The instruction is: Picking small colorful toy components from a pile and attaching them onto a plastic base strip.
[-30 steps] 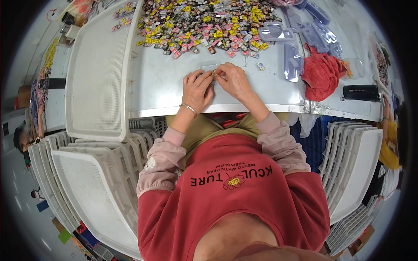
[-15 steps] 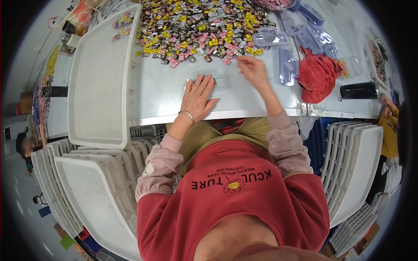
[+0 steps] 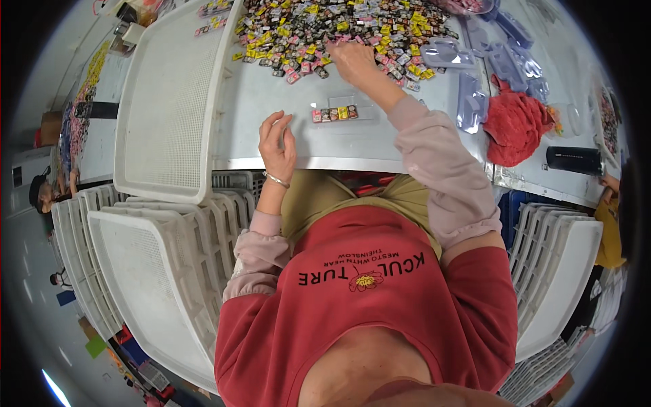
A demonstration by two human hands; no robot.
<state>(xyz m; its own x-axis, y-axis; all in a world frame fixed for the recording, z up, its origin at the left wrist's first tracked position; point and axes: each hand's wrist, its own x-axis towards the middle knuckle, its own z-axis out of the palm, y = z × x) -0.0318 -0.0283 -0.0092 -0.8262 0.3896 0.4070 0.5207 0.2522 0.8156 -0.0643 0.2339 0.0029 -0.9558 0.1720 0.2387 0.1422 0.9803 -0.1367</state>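
Note:
On the table in front of me lies a shallow clear plastic box. A row of several small wrapped pieces, pink, dark and yellow, sits in it. Left of the box, my left hand is held up, fingers loosely bent and apart, with nothing in them. My right hand reaches beyond the box to the near edge of a wide pile of small wrapped pieces. Its fingers are bent together among the pieces; what they grip, if anything, cannot be made out.
A large white mesh tray stands at the left, with more trays stacked below it. To the right lie lavender plastic boxes, a red cloth and a black cylinder. Other people are partly visible at both sides.
My left hand has lifted off the clear box and moved left, uncovering the row of pieces. My right hand has moved forward and left into the pile's edge. The view has shifted slightly.

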